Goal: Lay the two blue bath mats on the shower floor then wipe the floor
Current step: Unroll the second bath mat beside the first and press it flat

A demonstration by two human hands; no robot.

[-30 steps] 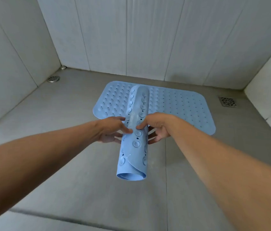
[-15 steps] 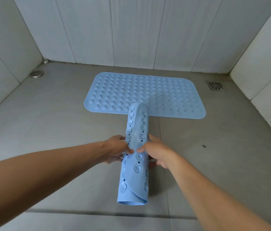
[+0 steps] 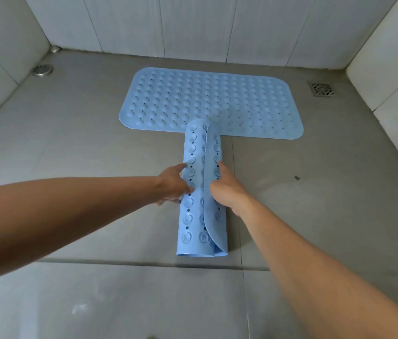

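Your left hand (image 3: 172, 187) grips the rolled mat (image 3: 190, 223) mid-length, right hand (image 3: 227, 192) pinches its flap; its long axis points toward the flat mat (image 3: 212, 101).

Pale blue dimpled flat mat (image 3: 212, 101); grey floor (image 3: 70, 143).

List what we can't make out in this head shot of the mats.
All in the head view:
Fingers of the left hand: tucked under the rolled mat.
Fingertips of the right hand: behind the roll's loose flap.
Near edge of the flat mat: a stretch is covered by the roll's far end; touching or apart, cannot tell.
Dark speck on the floor: too small to identify.
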